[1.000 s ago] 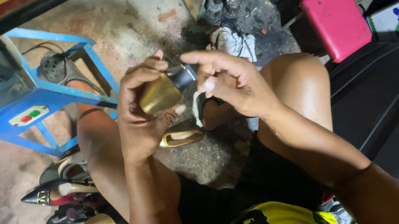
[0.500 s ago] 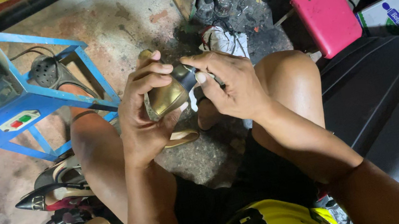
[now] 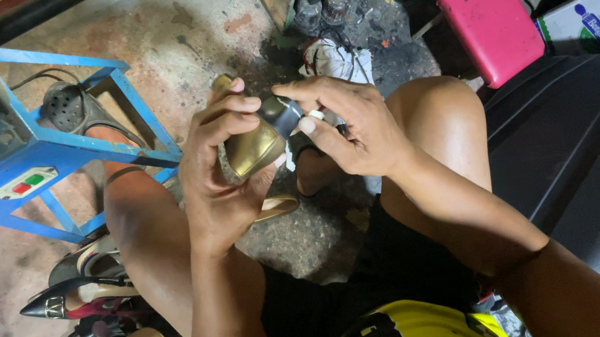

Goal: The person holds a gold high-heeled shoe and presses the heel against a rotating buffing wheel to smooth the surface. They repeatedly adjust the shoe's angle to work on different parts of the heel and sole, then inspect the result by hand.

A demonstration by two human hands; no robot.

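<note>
Gripping gold shoe [image 3: 255,147], left hand [image 3: 217,177], right hand [image 3: 354,128] pinching heel

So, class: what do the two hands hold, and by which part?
The left hand grips a gold shoe around its body; the right hand pinches its dark heel with the fingers.

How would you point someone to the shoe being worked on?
Start at the blue metal frame on the left, then go right to the two raised hands. The gold shoe sits in the left hand; unlike the dark shoes on the floor, it is shiny gold.
</note>
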